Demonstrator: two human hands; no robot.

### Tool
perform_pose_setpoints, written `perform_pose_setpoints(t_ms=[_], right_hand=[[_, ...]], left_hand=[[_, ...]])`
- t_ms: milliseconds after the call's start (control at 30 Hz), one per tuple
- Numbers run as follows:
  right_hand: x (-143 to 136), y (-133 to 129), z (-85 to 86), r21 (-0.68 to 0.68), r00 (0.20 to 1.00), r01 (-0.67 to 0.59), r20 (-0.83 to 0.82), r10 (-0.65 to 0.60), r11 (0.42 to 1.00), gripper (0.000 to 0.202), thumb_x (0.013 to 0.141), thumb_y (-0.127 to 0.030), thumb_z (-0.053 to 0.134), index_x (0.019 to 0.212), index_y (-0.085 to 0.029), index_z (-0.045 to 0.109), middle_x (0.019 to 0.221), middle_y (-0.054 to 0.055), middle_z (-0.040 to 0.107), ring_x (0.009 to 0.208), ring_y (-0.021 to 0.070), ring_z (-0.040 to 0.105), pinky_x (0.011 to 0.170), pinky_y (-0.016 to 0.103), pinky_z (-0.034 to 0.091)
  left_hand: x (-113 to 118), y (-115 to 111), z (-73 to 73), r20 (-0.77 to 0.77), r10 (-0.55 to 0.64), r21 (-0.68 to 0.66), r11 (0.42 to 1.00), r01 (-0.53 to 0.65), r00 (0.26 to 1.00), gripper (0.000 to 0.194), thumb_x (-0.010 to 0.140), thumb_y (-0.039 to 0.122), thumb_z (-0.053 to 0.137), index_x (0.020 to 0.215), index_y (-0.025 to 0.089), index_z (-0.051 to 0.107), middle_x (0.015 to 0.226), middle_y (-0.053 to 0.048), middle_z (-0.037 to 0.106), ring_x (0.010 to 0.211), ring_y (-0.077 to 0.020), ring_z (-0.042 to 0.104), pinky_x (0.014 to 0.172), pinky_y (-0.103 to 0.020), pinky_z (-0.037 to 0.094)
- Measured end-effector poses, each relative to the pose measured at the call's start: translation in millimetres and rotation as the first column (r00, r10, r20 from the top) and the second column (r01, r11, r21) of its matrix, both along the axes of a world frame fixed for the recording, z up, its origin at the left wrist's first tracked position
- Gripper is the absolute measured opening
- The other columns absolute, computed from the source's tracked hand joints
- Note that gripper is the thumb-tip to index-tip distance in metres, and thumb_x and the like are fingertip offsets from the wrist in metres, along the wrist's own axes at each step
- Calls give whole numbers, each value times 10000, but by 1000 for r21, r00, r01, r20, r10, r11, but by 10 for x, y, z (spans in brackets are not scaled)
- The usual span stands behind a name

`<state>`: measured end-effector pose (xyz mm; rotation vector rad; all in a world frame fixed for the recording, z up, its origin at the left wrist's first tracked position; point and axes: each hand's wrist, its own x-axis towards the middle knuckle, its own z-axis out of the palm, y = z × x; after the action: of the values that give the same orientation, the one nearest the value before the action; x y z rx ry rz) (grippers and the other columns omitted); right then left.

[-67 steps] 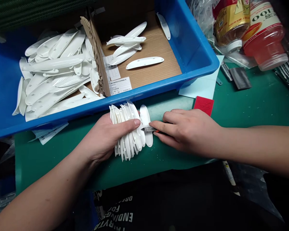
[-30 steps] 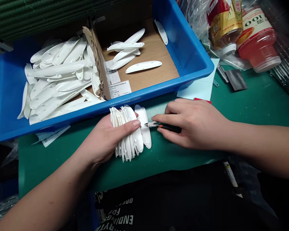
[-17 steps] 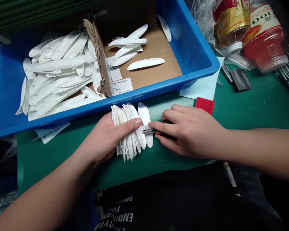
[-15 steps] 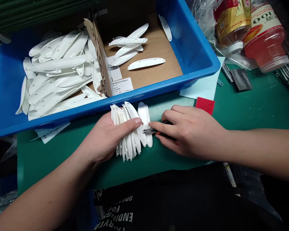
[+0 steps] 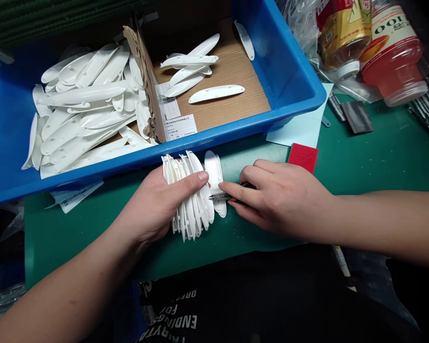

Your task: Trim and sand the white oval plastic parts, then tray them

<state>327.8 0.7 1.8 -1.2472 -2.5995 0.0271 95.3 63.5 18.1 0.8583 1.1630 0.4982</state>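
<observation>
My left hand (image 5: 160,200) is closed around a fanned stack of white curved plastic pieces (image 5: 191,209), its thumb pressed on the front one. In my right hand (image 5: 279,197) is a pair of small cutting pliers (image 5: 221,196) with dark handles. The jaws point left and reach the edge of the front piece in the stack. Just right of the stack, more white pieces (image 5: 213,166) lie overlapped on the green mat (image 5: 257,259), partly under the pliers and my right index finger. The fingers of my left hand behind the stack are hidden.
A blue bin (image 5: 214,136) stands beyond my hands, split by a cardboard divider (image 5: 141,76). White pieces heap its left side; several lie on the right. A red square (image 5: 303,157), a dark square piece (image 5: 357,117) and drink bottles (image 5: 391,57) are at the right.
The front piece has shifted slightly left against the stack in my left hand. The pliers' tip has moved a little left with it. The whole view has shifted slightly.
</observation>
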Motion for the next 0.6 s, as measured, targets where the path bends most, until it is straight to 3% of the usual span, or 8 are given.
perform_pose_setpoints(t_ms=[167,300,433,600], right_hand=[[-8,-8,-24,9,1000,6,-13,-6,1000,304,1073,-332,540,1228,-180,753,843,54,584,776,201,491,587,347,203],[42,39,-56,-15,992,15,-121,-17,1000,299,1070,-365,558,1208,-194,760,813,34,614,731,165,529,576,329,228],[104,95,-30,-15,975,28,-219,-30,999,292,1060,-350,581,1237,-205,763,843,37,663,738,148,575,591,311,280],[146,130,42,-9,977,51,-208,-52,999,295,1043,-344,600,1247,-223,775,899,48,683,780,167,584,598,311,291]], left_hand=[[0,1,-1,-2,13,-24,1000,-13,1000,364,734,385,938,977,178,762,936,-62,804,706,-204,740,633,-303,641],[-13,-4,10,-2,-30,-22,999,30,1000,420,733,435,935,1014,175,764,934,-83,808,766,-262,768,646,-341,651],[-29,-6,2,30,-53,-4,999,53,998,440,762,454,918,1068,176,767,1003,-99,813,878,-297,781,696,-348,653],[-43,3,-41,29,-69,36,997,68,997,468,770,434,918,1124,174,757,1097,-105,802,941,-295,766,778,-360,642]])
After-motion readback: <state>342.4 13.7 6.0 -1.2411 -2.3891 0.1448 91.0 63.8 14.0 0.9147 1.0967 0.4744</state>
